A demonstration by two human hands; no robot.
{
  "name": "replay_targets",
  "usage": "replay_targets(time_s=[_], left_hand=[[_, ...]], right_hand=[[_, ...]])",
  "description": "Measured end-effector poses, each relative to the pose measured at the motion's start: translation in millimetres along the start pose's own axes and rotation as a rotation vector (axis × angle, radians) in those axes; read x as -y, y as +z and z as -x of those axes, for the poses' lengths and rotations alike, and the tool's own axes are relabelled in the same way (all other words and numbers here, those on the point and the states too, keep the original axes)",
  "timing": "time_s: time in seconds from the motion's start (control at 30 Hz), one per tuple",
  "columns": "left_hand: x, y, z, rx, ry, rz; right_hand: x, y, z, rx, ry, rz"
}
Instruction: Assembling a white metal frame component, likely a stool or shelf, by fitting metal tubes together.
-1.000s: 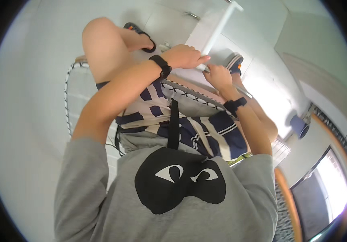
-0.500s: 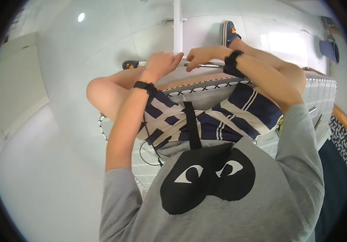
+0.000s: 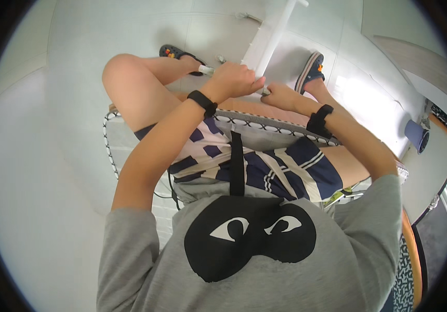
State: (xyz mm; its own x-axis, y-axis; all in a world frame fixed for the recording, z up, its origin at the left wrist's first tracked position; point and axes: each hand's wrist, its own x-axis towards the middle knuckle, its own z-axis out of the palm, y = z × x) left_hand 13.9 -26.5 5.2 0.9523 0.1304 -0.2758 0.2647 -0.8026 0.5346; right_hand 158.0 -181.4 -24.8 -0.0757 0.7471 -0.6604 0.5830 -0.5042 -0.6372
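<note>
My left hand is closed around the near end of a long white frame piece, its thumb pointing right. A short white end sticks out on the left side of that hand. The frame piece slants away to the upper right, with small pegs along its edges. Just right of it, my right hand has its fingers curled. A small pale metallic end shows at those fingertips; the rest of it is hidden by the hand. Both hands are in front of my knees.
I sit on a light seat with black-and-white corded edging. My clog-shod feet stand apart on pale floor tiles; the left clog is near the frame. A small metal rod shows beyond. To the right stands a blue-grey bin.
The white frame piece has tilted from nearly upright to slanting right, and looks wider. My right hand has moved right and down; the silver rod seen by it before is mostly hidden.
</note>
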Motion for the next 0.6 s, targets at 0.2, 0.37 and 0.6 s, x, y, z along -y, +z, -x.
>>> replay_targets(time_s=[0.2,0.37,0.6], left_hand=[[-25,7,-9,-0.039,-0.179,0.066],[-20,13,-9,-0.192,-0.237,0.089],[6,3,19,-0.044,-0.125,0.079]], right_hand=[[-12,-8,18,-0.466,-0.077,0.530],[-12,3,7,-0.813,-0.240,0.488],[24,-44,3,0.184,-0.024,0.101]])
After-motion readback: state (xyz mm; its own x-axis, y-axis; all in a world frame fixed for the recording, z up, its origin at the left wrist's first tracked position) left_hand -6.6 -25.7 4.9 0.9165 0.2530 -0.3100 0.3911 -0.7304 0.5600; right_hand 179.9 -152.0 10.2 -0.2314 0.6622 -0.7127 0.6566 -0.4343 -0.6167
